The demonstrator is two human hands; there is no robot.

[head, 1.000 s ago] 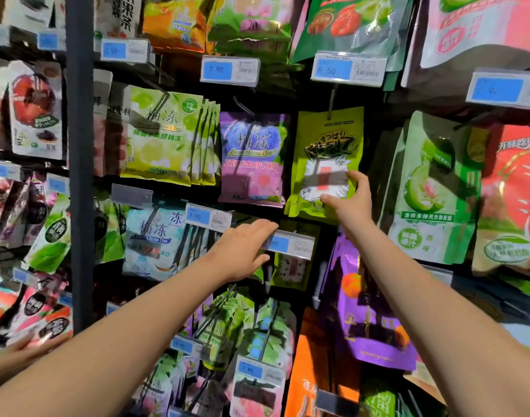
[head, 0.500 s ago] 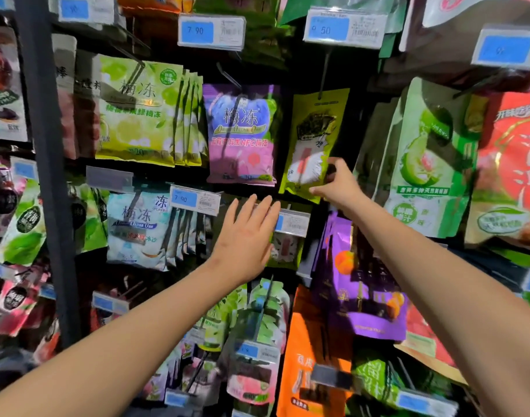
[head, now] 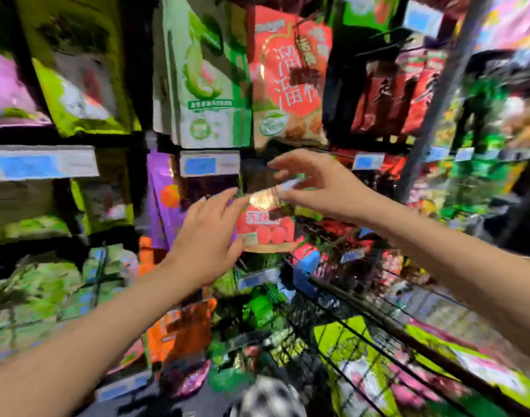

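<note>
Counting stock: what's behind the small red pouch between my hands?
Only dark space shows above the red pouch; whatever hangs behind is covered by it and the left hand.

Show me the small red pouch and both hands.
small red pouch (head: 266, 230): head view, its printed front.
left hand (head: 208, 236): head view, back of hand.
right hand (head: 322, 186): head view, back of hand.

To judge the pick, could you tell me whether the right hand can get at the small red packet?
Probably yes: the right hand hovers open at the red packet's top edge, nothing between them; the left hand flanks its left side.
</note>
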